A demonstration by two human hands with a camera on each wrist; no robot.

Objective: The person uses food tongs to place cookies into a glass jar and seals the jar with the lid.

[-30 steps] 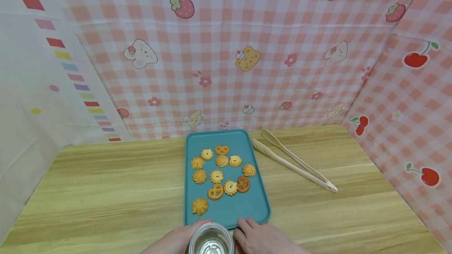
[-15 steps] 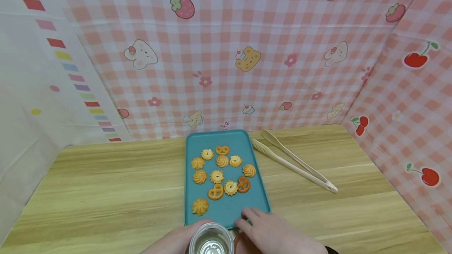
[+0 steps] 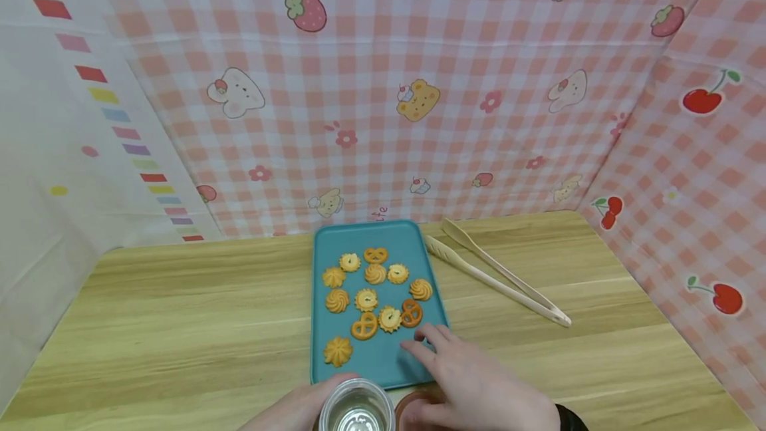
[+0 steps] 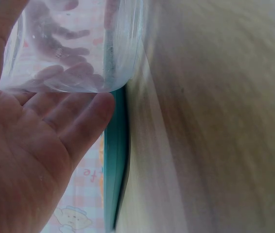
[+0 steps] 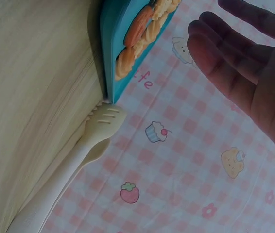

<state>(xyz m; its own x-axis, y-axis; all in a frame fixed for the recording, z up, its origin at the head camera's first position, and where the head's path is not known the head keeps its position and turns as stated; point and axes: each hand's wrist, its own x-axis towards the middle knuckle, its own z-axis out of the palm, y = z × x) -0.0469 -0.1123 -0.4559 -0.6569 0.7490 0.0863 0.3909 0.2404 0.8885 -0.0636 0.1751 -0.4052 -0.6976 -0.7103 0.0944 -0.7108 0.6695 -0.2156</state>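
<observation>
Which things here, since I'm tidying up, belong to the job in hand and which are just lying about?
Likely in the job:
clear jar, in the left hand
tray and biscuits, near the right hand
perhaps the round brown thing

Seemingly lying about:
tongs, untouched

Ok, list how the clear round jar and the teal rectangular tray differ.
The clear round jar is transparent and deep; the teal rectangular tray is opaque and shallow. The left hand holds the jar, while the tray lies on the wood-grain table. Golden cookies lie on the tray; none show in the jar. Both have rims.
</observation>
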